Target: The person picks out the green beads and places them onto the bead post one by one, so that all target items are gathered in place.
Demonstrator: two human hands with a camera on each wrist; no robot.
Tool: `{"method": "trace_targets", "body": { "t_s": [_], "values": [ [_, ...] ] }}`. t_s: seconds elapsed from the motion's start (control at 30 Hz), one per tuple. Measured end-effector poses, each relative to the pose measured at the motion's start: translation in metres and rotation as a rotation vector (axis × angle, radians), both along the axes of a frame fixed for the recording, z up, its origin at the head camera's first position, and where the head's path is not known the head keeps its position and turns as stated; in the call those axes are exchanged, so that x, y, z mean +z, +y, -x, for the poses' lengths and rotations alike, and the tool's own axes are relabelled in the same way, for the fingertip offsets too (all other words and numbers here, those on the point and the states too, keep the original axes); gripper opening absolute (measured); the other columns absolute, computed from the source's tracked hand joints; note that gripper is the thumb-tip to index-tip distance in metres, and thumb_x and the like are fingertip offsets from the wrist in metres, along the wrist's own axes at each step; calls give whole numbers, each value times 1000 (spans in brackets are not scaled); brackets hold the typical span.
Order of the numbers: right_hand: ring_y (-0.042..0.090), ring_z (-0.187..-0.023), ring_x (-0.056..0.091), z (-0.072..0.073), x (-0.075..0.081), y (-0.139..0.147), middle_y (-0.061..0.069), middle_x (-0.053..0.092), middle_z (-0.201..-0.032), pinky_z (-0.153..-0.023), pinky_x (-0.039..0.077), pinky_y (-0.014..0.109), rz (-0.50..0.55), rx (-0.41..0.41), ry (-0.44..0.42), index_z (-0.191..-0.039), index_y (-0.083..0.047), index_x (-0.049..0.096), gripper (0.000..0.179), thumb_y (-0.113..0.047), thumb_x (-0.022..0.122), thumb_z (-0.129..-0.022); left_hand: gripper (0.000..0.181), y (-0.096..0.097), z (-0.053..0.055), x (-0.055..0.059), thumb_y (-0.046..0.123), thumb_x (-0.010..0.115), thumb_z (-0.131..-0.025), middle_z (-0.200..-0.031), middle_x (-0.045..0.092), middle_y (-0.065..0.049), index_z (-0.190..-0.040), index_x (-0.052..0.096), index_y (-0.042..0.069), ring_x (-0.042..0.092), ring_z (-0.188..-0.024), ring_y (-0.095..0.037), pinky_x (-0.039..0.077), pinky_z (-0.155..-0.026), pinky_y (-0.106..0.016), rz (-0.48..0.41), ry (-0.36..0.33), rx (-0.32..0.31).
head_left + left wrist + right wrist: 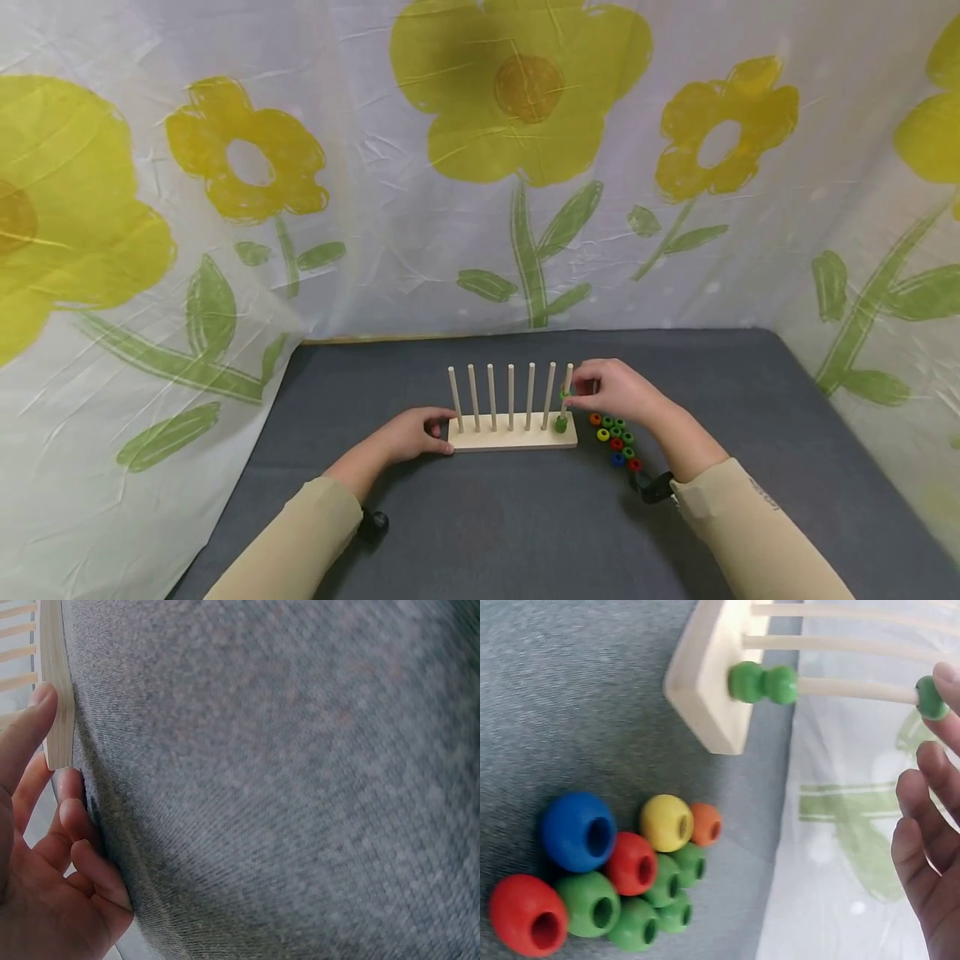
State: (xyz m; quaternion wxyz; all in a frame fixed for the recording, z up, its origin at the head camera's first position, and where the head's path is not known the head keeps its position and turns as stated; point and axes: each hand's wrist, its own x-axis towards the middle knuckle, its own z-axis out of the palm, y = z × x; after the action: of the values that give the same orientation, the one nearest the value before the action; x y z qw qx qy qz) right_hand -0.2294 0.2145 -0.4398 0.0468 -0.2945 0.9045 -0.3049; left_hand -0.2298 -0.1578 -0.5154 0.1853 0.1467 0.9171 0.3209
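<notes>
A wooden pegboard (487, 442) with several upright pegs stands on the dark cloth. My left hand (408, 434) grips its left end, thumb on the front and fingers at the side and back. On the rightmost peg, two green beads (763, 682) sit stacked at the base. Higher on that same peg, my right hand (617, 388) pinches another green bead (931, 698) between thumb and finger, with the peg's upper part through it. The other fingers of this hand (941, 825) are loosely bent beside the peg.
Loose beads lie on the cloth right of the pegboard: a blue bead (578, 832), a yellow bead (666, 823), an orange bead (706, 824), red beads (528, 915) and several green ones. A flower-printed curtain (360, 250) hangs behind the dark table (480, 533).
</notes>
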Motion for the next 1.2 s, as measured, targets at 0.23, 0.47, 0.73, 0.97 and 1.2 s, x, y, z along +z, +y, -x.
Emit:
{"method": "trace_targets", "body": {
  "t_s": [0.23, 0.47, 0.73, 0.97, 1.2],
  "values": [
    [9, -63, 49, 2, -16, -1, -9, 53, -75, -61, 43, 30, -58, 4, -31, -81, -22, 69, 13, -30, 77, -88, 60, 0, 1, -1, 28, 85, -80, -83, 54, 1, -135, 62, 17, 49, -75, -15, 38, -74, -35, 5, 3, -7],
    [7, -61, 46, 5, -30, -2, -9, 52, -72, -60, 41, 28, -84, 32, -44, -79, -21, 68, 15, -29, 77, -88, 61, -1, 1, -3, 29, 85, -80, -84, 54, 1, -135, 62, 16, 49, -75, -15, 38, -73, -35, 3, 7, -18],
    [7, -60, 44, 8, -37, -3, -9, 50, -70, -59, 39, 27, -122, 52, -37, -76, -21, 65, 19, -29, 77, -88, 60, 0, 0, -1, 27, 85, -80, -84, 54, 1, -135, 62, 18, 49, -76, -15, 38, -73, -36, -2, -1, -1],
    [6, -61, 47, 8, -36, -3, -10, 52, -72, -59, 42, 27, -124, 43, -43, -84, -23, 71, 11, -31, 78, -87, 60, 0, 0, 0, 26, 84, -80, -83, 54, 1, -135, 62, 17, 49, -76, -16, 38, -74, -36, -9, -1, -2],
    [10, -66, 52, 7, -29, 3, -9, 56, -78, -64, 45, 31, -95, -8, -98, -93, -23, 73, 11, -32, 77, -88, 60, 0, 1, 0, 26, 84, -80, -83, 54, 1, -135, 62, 18, 49, -76, -15, 38, -76, -36, -8, -5, 1]
  ]
}}
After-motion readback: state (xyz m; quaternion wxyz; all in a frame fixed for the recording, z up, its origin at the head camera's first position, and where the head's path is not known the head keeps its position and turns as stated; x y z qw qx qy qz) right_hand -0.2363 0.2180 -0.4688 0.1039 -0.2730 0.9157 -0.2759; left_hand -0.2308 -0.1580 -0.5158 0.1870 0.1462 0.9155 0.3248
